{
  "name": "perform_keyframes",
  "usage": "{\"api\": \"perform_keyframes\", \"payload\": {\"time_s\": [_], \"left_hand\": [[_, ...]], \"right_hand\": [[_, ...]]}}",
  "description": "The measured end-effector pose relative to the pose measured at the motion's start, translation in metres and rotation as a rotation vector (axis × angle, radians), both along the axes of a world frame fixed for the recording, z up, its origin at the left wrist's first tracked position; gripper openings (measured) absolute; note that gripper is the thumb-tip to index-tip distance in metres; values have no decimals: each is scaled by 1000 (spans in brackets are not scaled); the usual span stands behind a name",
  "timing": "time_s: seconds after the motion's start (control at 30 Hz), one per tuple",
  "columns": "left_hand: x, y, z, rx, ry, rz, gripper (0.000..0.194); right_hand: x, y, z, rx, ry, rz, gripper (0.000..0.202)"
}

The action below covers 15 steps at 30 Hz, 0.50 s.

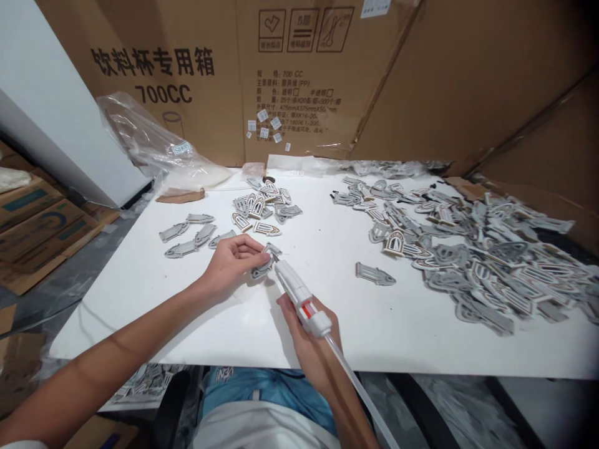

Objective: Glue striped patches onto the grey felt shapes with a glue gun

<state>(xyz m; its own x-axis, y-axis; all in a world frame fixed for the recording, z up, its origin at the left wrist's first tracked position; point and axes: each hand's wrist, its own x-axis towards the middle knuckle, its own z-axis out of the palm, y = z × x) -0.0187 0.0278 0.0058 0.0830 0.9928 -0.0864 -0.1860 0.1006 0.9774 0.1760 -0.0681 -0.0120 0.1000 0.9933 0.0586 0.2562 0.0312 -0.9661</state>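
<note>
Near the middle of the white table, my left hand (236, 259) pinches a small grey window-shaped piece (262, 269) between thumb and fingers. My right hand (311, 330) is wrapped round a white glue gun (296, 290) with a red part, and a long clear stick runs out of its rear. The gun's tip points up and left and meets or nearly meets the held piece; whether they touch is hard to tell. Just left of my left hand lie several grey pieces (182, 247). Beyond it is a small pile of grey and brown-white pieces (256, 204).
A large heap of similar pieces (496, 274) covers the table's right side, with one loose piece (375, 274) near it. Cardboard boxes (299, 75) stand along the back edge. Plastic wrap (154, 146) lies at the back left. More boxes (42, 218) are on the floor at left.
</note>
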Motion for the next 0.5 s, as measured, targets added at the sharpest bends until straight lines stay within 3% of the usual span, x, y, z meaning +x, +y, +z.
{"api": "perform_keyframes", "payload": {"time_s": [0.33, 0.5], "left_hand": [[-1, -1, -1, 10, -4, -12, 37], [-1, -1, 0, 10, 11, 0, 39]], "right_hand": [[-2, 0, 0, 5, -15, -30, 40], [3, 5, -6, 11, -27, 59, 39]]}}
